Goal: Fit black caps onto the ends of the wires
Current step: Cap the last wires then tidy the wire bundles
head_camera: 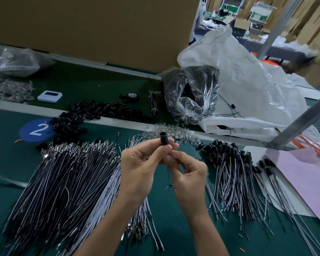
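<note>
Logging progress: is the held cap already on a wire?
Cannot tell: black cap shows a hollow top; the wire below vanishes behind the right hand.

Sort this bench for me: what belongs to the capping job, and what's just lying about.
Job: cap in the left hand, wire in the right hand, loose caps, uncapped wires, capped wires.
Lying about: tape roll, white device, white sack, pink sheet.
</note>
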`<state>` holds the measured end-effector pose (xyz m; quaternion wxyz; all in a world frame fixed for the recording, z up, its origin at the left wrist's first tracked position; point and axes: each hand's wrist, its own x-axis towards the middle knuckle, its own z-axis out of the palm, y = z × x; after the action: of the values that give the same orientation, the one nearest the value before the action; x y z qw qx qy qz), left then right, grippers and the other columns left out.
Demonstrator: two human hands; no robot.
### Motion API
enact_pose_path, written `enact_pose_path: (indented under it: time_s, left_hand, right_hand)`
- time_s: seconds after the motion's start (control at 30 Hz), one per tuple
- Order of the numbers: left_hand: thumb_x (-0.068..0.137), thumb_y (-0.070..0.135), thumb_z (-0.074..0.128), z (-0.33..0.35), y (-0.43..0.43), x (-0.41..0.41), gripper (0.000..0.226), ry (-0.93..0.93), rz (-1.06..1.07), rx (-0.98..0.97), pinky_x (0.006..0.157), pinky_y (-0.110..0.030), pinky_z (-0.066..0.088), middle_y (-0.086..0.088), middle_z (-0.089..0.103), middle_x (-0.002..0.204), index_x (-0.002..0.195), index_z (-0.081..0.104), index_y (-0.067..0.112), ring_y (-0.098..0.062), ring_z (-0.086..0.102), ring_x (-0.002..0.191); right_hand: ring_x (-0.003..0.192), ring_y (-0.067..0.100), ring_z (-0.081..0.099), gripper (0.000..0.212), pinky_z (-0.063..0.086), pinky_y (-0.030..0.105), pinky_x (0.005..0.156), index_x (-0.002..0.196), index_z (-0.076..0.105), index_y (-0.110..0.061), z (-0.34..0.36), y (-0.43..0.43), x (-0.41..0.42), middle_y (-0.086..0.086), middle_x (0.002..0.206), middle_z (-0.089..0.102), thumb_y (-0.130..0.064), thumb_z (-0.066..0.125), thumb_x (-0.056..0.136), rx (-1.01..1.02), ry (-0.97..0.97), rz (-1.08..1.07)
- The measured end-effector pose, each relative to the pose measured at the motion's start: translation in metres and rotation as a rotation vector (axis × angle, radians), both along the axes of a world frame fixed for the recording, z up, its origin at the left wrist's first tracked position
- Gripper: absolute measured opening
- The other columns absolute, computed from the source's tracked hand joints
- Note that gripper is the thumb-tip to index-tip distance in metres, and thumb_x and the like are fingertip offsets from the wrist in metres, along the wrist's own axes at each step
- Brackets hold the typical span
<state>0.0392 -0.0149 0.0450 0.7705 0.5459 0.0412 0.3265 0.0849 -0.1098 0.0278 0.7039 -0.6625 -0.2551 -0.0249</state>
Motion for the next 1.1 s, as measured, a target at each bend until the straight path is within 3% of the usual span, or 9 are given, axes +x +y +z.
enact_pose_path:
  time_s: [0.27, 0.37, 0.47, 0.53, 0.6, 0.7, 0.8, 1.0, 1.1]
  left_hand:
    - [0.075, 0.026, 0.073, 0.006, -0.001, 0.002, 0.012, 0.072, -0.029, -0.081, 0.063, -0.019, 0.055, -0.005, 0.077, 0.084, 0.084, 0.079, 0.022, -0.016, 0.075, 0.080]
    - [0.073, 0.026, 0.069, 0.008, 0.005, 0.008, 0.015, 0.203, -0.071, -0.122, 0.055, -0.020, 0.054, -0.008, 0.077, 0.082, 0.081, 0.079, 0.019, -0.015, 0.074, 0.073]
    - [0.078, 0.017, 0.069, 0.007, 0.020, 0.013, 0.021, 0.255, -0.047, -0.154, 0.057, -0.022, 0.056, -0.011, 0.076, 0.080, 0.097, 0.073, 0.008, -0.019, 0.073, 0.064]
    - [0.084, 0.009, 0.068, 0.003, 0.030, 0.012, 0.025, 0.337, -0.031, -0.148, 0.056, -0.024, 0.058, -0.011, 0.076, 0.080, 0.108, 0.066, 0.001, -0.018, 0.072, 0.060]
    - [0.086, 0.005, 0.068, -0.005, 0.035, 0.010, 0.028, 0.415, -0.056, -0.157, 0.056, -0.025, 0.058, -0.012, 0.076, 0.081, 0.113, 0.063, -0.001, -0.018, 0.072, 0.060]
    - [0.087, 0.006, 0.068, -0.014, 0.036, 0.007, 0.028, 0.493, -0.089, -0.155, 0.057, -0.025, 0.059, -0.011, 0.077, 0.084, 0.113, 0.062, -0.002, -0.018, 0.072, 0.062]
    - [0.088, 0.008, 0.068, -0.018, 0.035, 0.007, 0.026, 0.517, -0.110, -0.148, 0.056, -0.024, 0.058, -0.009, 0.077, 0.085, 0.113, 0.062, 0.004, -0.019, 0.073, 0.063]
    - [0.089, 0.010, 0.068, -0.022, 0.035, 0.006, 0.021, 0.532, -0.137, -0.094, 0.056, -0.023, 0.055, -0.007, 0.077, 0.086, 0.109, 0.064, 0.009, -0.020, 0.074, 0.066]
    - [0.089, 0.009, 0.068, -0.020, 0.033, 0.006, 0.015, 0.524, -0.139, -0.089, 0.055, -0.023, 0.055, -0.007, 0.077, 0.085, 0.103, 0.064, 0.014, -0.020, 0.074, 0.065]
  right_hand:
    - [0.069, 0.009, 0.068, 0.009, 0.052, 0.019, 0.068, 0.084, 0.076, -0.014, -0.006, 0.001, -0.006, 0.003, 0.073, 0.072, -0.010, 0.069, 0.082, -0.006, -0.027, -0.054]
    - [0.070, 0.014, 0.071, 0.012, 0.058, 0.033, 0.069, 0.084, 0.077, -0.025, -0.010, 0.002, -0.007, -0.003, 0.075, 0.074, -0.024, 0.066, 0.088, -0.089, 0.027, -0.027]
    - [0.068, 0.016, 0.069, 0.023, 0.057, 0.033, 0.063, 0.085, 0.075, -0.034, -0.013, -0.006, 0.011, -0.009, 0.077, 0.074, -0.043, 0.056, 0.095, -0.199, 0.036, -0.057]
    - [0.067, 0.016, 0.066, 0.019, 0.054, 0.033, 0.061, 0.086, 0.074, -0.032, -0.019, -0.011, 0.045, -0.011, 0.076, 0.072, -0.031, 0.058, 0.096, -0.364, -0.037, -0.195]
    - [0.082, 0.015, 0.067, 0.017, 0.054, 0.030, 0.079, 0.101, 0.074, -0.016, -0.027, -0.011, 0.083, -0.003, 0.091, 0.074, -0.010, 0.060, 0.095, -0.603, -0.087, -0.285]
    - [0.108, 0.026, 0.061, 0.028, 0.047, 0.033, 0.098, 0.120, 0.067, -0.005, -0.044, -0.008, 0.126, 0.013, 0.115, 0.068, -0.001, 0.053, 0.096, -0.892, -0.063, -0.263]
    - [0.107, 0.031, 0.059, 0.026, 0.048, 0.038, 0.093, 0.119, 0.064, -0.001, -0.054, -0.003, 0.144, 0.017, 0.115, 0.064, -0.004, 0.050, 0.098, -0.967, -0.076, -0.295]
    - [0.093, 0.032, 0.058, 0.013, 0.042, 0.032, 0.072, 0.101, 0.066, -0.005, -0.049, 0.002, 0.155, 0.016, 0.099, 0.064, -0.005, 0.055, 0.094, -1.060, -0.071, -0.332]
    - [0.093, 0.032, 0.058, 0.009, 0.044, 0.034, 0.072, 0.098, 0.064, -0.004, -0.046, 0.003, 0.161, 0.016, 0.098, 0.065, -0.006, 0.058, 0.093, -1.099, -0.045, -0.310]
